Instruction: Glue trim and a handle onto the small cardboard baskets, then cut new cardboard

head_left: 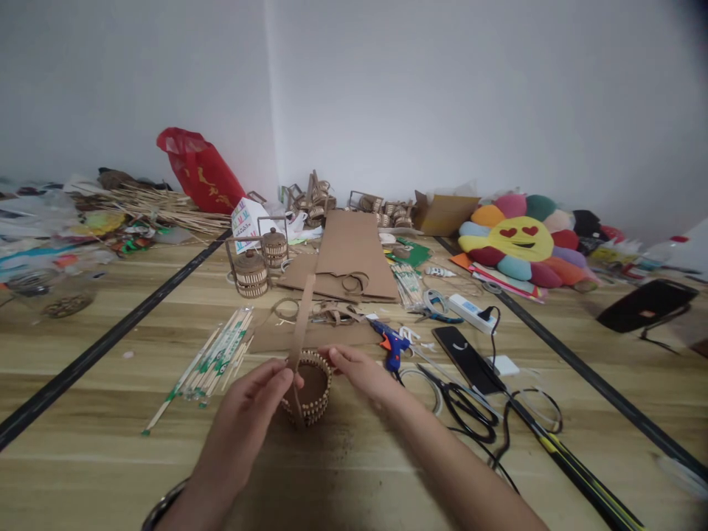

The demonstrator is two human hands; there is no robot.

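Note:
In front of me stands a small round basket (319,410) made of brown cardboard ringed with short pale stick pieces. Pinched between the thumb and fingers of my left hand (259,394) is a long brown cardboard strip (303,317), which rises from the basket's left side and leans away from me. My right hand (357,370) grips the far right rim of the basket, its fingertips partly hidden. Beyond the basket lies a flat cardboard piece (332,337). A blue hot glue gun (394,346) rests to the right of it.
Bundled wooden sticks (218,358) lie left. Two finished lidded baskets (251,273) stand behind them. Black scissors (467,405), a phone (467,359) and a power strip (470,311) are to the right, with cables. Large cardboard sheets (348,247) and a flower cushion (520,240) sit farther back.

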